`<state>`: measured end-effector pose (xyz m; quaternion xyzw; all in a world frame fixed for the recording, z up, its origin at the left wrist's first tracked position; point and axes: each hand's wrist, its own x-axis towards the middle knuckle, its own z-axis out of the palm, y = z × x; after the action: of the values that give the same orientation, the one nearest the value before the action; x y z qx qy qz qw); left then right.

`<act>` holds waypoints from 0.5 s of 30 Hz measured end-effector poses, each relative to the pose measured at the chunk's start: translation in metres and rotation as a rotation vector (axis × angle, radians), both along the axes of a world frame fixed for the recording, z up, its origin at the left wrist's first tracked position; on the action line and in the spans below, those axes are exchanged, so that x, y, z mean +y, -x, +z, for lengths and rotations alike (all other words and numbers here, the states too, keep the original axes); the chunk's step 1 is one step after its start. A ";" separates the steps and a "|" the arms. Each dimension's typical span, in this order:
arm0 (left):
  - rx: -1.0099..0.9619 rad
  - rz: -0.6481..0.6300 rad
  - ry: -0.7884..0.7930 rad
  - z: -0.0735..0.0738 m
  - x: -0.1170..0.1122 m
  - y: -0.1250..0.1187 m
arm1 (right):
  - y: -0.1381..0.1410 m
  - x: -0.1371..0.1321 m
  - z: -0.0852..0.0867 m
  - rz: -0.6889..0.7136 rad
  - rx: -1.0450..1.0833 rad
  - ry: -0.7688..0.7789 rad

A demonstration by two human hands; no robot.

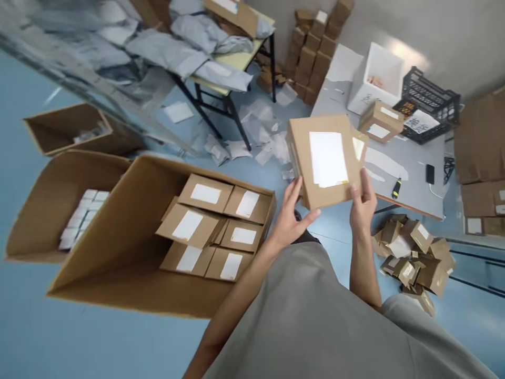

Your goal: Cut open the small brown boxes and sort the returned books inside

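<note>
Nearest: grey fabric shirt (315, 316). Caution: the square brown cardboard box (325, 158), white-labelled, raised before it, may slip if one grip loosens; left hand (290, 221) and right hand (362, 208) grasp its lower corners, fingers part-spread. Count: three large open brown cardboard cartons (118, 226); six labelled brown boxes (242, 237) visible inside the frontmost

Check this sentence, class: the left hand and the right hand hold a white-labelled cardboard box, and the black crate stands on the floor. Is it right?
Not quite: the black crate stands on the grey table, as the head view shows. The left hand and right hand do hold a white-labelled cardboard box.
</note>
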<state>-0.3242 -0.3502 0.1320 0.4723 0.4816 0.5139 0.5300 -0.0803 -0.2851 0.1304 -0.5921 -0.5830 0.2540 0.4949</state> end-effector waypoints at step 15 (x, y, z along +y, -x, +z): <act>-0.271 -0.589 0.450 -0.092 0.230 -0.295 | -0.247 0.125 -0.032 -0.322 -0.414 0.030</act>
<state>-0.0287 -0.1203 0.0400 0.3903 0.3518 0.2792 0.8037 0.1668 -0.1604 0.0984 -0.7240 -0.5662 0.0538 0.3903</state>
